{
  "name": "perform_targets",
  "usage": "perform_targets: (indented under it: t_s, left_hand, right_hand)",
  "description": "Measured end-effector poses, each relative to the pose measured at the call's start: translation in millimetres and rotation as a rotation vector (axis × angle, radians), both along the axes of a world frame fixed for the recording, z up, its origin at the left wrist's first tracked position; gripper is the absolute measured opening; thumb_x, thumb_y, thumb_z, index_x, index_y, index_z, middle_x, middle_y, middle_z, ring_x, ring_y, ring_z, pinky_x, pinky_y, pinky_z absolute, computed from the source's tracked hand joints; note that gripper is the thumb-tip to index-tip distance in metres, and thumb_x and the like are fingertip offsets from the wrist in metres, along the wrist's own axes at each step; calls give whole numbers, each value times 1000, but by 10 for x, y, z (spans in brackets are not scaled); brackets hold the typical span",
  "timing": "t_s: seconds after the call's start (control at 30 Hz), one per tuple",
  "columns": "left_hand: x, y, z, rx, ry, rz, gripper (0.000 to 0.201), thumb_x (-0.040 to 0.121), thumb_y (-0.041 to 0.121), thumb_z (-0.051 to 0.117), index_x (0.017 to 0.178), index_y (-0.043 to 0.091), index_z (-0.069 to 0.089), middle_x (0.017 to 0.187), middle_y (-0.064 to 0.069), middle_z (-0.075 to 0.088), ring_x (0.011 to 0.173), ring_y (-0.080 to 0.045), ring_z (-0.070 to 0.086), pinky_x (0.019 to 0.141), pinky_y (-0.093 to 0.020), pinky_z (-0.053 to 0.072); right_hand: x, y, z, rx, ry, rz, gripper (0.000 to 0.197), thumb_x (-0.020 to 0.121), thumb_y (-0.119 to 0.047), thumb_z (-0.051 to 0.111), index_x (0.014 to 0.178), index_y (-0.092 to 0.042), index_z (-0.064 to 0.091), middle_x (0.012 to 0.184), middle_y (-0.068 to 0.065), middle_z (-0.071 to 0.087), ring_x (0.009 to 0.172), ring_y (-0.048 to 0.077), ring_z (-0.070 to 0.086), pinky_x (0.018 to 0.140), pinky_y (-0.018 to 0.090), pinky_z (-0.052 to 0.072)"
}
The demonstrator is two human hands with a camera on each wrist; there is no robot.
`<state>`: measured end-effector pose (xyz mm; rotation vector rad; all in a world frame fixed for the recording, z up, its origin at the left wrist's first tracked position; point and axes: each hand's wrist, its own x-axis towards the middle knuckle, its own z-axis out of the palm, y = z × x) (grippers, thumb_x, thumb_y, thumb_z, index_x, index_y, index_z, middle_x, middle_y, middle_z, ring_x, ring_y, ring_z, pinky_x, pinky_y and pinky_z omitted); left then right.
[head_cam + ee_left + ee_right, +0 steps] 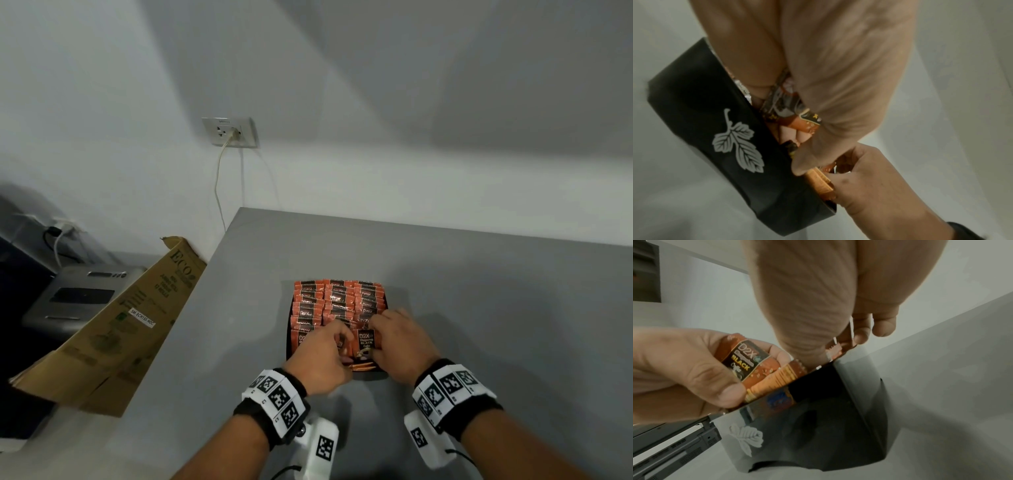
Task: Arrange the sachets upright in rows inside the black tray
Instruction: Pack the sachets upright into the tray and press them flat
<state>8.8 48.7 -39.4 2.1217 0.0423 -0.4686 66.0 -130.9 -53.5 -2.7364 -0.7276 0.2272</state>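
Observation:
A black tray (288,346) with a white leaf print (737,141) stands on the grey table, filled with rows of upright orange sachets (337,298). Both hands work at the tray's near row. My left hand (337,342) pinches an orange and black "D2X Black" sachet (748,360) between thumb and fingers, just above the near rim. My right hand (376,329) pinches the neighbouring sachets (818,178) at the near right corner, thumb in front and fingers behind. The tray's near wall (838,418) hides the sachets' lower ends.
The grey table (479,308) ends in an edge left of the tray. Beyond it, a brown cardboard box (113,325) leans over a grey machine (78,294). A wall socket (229,132) with a hanging cable is behind.

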Motion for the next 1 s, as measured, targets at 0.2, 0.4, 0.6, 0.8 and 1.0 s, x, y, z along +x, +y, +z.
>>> perform_targets:
  t_s: [0.2, 0.4, 0.6, 0.8, 1.0]
  left_hand:
    - [1, -1, -16, 79, -41, -24, 49, 71, 6, 78, 111, 24, 57, 103, 7, 62, 79, -7, 64, 64, -23, 57]
    - [-7, -2, -24, 111, -63, -32, 45, 71, 9, 78, 108, 23, 57, 102, 9, 61, 81, -7, 63, 64, -20, 54]
    - [-11, 16, -50, 94, -80, -36, 45, 69, 10, 77, 108, 23, 59, 101, 10, 63, 87, -4, 61, 72, -19, 54]
    - [-23, 55, -72, 22, -68, -24, 46, 65, 12, 78, 104, 27, 61, 96, 8, 67, 86, -8, 67, 77, -34, 59]
    - [-16, 62, 75, -122, -49, 94, 30, 89, 7, 60, 109, 29, 59, 84, 2, 65, 50, -4, 51, 46, -24, 46]
  right_hand:
    - [-22, -36, -33, 2, -7, 8, 56, 80, -36, 77, 128, -26, 50, 129, -5, 58, 114, 16, 48, 100, 29, 44]
    - [3, -24, -44, -3, -51, -6, 51, 82, -35, 74, 126, -25, 50, 126, -5, 56, 111, 16, 48, 98, 29, 45]
    - [-10, -58, -53, 18, -22, -6, 53, 81, -37, 76, 128, -25, 54, 128, -7, 54, 117, 15, 45, 104, 30, 43]
    - [-43, -121, -24, 73, 74, -46, 64, 85, -33, 73, 143, -25, 46, 139, -9, 46, 130, 13, 37, 109, 33, 42]
    - [-40, -177, 56, 230, 85, -91, 63, 85, -21, 72, 143, -21, 47, 138, -6, 44, 126, 8, 36, 106, 19, 29]
